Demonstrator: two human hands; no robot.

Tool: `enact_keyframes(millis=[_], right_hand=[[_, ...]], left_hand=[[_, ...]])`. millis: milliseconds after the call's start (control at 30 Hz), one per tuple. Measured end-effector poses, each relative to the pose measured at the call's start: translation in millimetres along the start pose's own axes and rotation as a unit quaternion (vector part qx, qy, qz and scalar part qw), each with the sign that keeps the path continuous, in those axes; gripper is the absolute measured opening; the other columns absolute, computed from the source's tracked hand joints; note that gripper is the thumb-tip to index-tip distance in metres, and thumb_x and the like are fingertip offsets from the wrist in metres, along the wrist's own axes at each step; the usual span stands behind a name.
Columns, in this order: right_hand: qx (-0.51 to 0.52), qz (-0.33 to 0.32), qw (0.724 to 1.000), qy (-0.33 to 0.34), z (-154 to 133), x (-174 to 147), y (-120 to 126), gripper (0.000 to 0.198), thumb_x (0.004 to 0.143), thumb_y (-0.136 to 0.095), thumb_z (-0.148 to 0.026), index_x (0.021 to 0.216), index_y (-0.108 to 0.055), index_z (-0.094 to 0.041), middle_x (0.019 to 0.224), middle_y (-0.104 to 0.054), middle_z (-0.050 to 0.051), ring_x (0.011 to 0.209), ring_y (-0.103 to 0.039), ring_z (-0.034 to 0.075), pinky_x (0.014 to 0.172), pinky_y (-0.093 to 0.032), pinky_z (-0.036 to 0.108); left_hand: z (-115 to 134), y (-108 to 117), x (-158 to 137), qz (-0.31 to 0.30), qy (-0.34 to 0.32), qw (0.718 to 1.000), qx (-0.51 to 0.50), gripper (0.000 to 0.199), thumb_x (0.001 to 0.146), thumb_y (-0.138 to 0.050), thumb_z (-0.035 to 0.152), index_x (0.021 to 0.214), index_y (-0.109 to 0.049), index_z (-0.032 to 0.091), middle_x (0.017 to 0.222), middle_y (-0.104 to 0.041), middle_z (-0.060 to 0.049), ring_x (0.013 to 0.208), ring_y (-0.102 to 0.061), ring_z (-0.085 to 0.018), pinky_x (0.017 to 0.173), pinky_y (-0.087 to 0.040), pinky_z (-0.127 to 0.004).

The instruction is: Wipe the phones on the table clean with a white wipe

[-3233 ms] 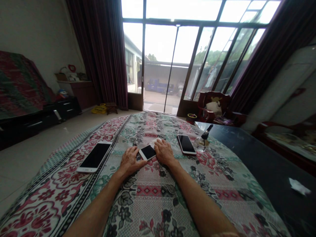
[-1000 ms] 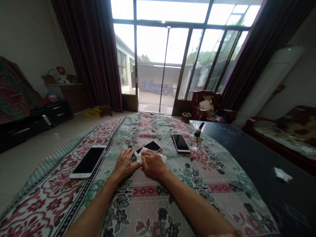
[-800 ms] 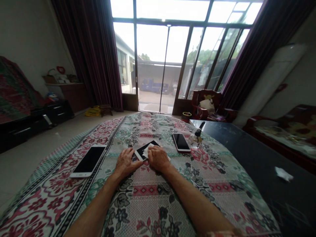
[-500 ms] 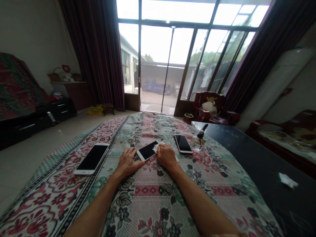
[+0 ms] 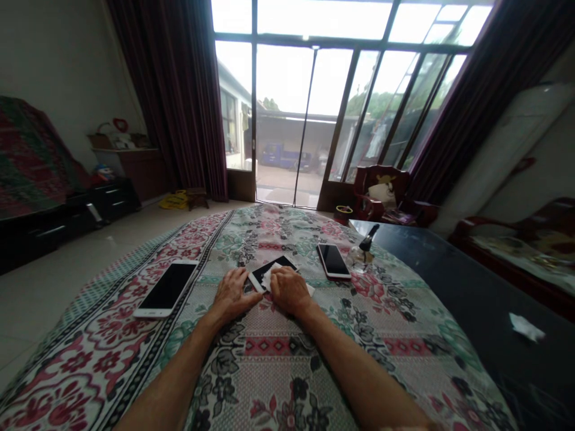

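A white-framed smartphone (image 5: pixel 259 274) with a dark screen lies at a slant on the patterned tablecloth in front of me. My left hand (image 5: pixel 233 293) grips its left end between thumb and fingers. Bunched under my right hand (image 5: pixel 290 290) is a white tissue (image 5: pixel 266 279), which the closed fingers press onto the screen. The tissue and that hand cover the phone's middle and lower right edge. To the left lies a larger white smartphone (image 5: pixel 166 290), face up. Another smartphone (image 5: pixel 333 261), also face up, rests to the right of my hands.
A clear spray bottle (image 5: pixel 360 258) with a black nozzle stands beyond the right-hand phone. The floral tablecloth (image 5: pixel 287 371) covers the table. On the dark surface (image 5: pixel 467 299) to the right sits a crumpled tissue (image 5: pixel 526 327). Glass doors and wooden chairs are farther back.
My right hand has slid left with the tissue across the phone, from its right end toward its middle and left. The left hand and the phone stay in place.
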State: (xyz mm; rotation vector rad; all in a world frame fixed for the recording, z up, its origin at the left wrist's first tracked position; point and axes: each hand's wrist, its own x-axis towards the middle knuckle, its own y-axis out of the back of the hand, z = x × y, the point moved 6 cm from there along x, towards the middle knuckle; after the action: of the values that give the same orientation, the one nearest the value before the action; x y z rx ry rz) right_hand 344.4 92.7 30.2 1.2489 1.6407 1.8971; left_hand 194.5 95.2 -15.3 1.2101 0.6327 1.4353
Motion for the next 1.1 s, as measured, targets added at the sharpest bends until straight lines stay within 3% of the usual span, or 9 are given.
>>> enact_keyframes(millis=[100,200,300,467,633,933,1100], right_hand=[[-0.028,0.003,0.995,-0.093,27.7,1.1,3.8,0.029,0.094,-0.038,-0.014,0.082,-0.064,-0.014,0.092,-0.068,0.009,0.092,-0.060,0.019,0.089,-0.039,0.028],[-0.053,-0.011,0.988,-0.145,46.6,-1.5,6.7,0.030,0.094,-0.037,-0.014,0.087,-0.065,-0.013,0.095,-0.067,0.011,0.093,-0.059,0.020,0.090,-0.038,0.029],[-0.059,-0.019,0.985,-0.162,51.0,-4.1,8.0,0.032,0.095,-0.034,-0.015,0.089,-0.066,-0.014,0.100,-0.067,0.012,0.099,-0.057,0.022,0.093,-0.036,0.032],[-0.025,-0.015,0.986,-0.164,41.8,-1.3,2.6,0.035,0.099,-0.032,-0.029,0.110,-0.062,-0.016,0.133,-0.055,0.012,0.124,-0.044,0.026,0.102,-0.030,0.039],[0.002,-0.041,0.991,-0.124,33.3,8.1,-8.2,0.039,0.099,-0.029,-0.031,0.125,-0.054,-0.016,0.141,-0.047,0.013,0.132,-0.037,0.025,0.106,-0.028,0.042],[0.061,-0.052,0.997,-0.007,-0.5,13.1,-13.9,0.037,0.099,-0.031,-0.029,0.128,-0.051,-0.018,0.142,-0.047,0.010,0.133,-0.035,0.023,0.107,-0.029,0.042],[0.078,-0.038,0.995,0.058,-20.4,9.4,-12.4,0.033,0.099,-0.032,-0.029,0.122,-0.055,-0.020,0.136,-0.051,0.009,0.131,-0.037,0.022,0.107,-0.029,0.041]], left_hand=[[0.7,1.0,-0.4,0.004,-0.006,1.000,-0.008,0.062,0.073,-0.064,0.053,0.124,-0.056,0.017,0.136,-0.052,-0.013,0.130,-0.041,-0.032,0.109,-0.032,-0.044],[1.2,1.9,-0.6,0.005,-0.004,1.000,-0.014,0.063,0.074,-0.063,0.052,0.125,-0.055,0.017,0.137,-0.052,-0.012,0.130,-0.041,-0.033,0.109,-0.032,-0.046],[1.7,2.6,-0.5,0.005,-0.001,1.000,-0.016,0.064,0.073,-0.064,0.053,0.125,-0.055,0.016,0.136,-0.052,-0.013,0.129,-0.041,-0.033,0.108,-0.032,-0.045],[3.4,5.0,-0.2,0.022,-0.003,1.000,-0.017,0.062,0.071,-0.067,0.053,0.122,-0.059,0.019,0.133,-0.054,-0.011,0.127,-0.043,-0.032,0.108,-0.033,-0.043],[6.0,7.8,0.3,0.026,-0.008,0.999,-0.018,0.059,0.070,-0.069,0.052,0.118,-0.061,0.017,0.128,-0.057,-0.012,0.124,-0.047,-0.031,0.107,-0.035,-0.041],[6.0,6.6,-0.3,0.020,0.005,1.000,-0.015,0.055,0.071,-0.067,0.049,0.115,-0.062,0.017,0.131,-0.056,-0.013,0.126,-0.045,-0.032,0.106,-0.036,-0.043],[8.7,8.4,-0.9,0.031,0.012,0.999,-0.008,0.044,0.075,-0.063,0.039,0.113,-0.063,0.016,0.128,-0.057,-0.013,0.125,-0.046,-0.031,0.106,-0.036,-0.042]])
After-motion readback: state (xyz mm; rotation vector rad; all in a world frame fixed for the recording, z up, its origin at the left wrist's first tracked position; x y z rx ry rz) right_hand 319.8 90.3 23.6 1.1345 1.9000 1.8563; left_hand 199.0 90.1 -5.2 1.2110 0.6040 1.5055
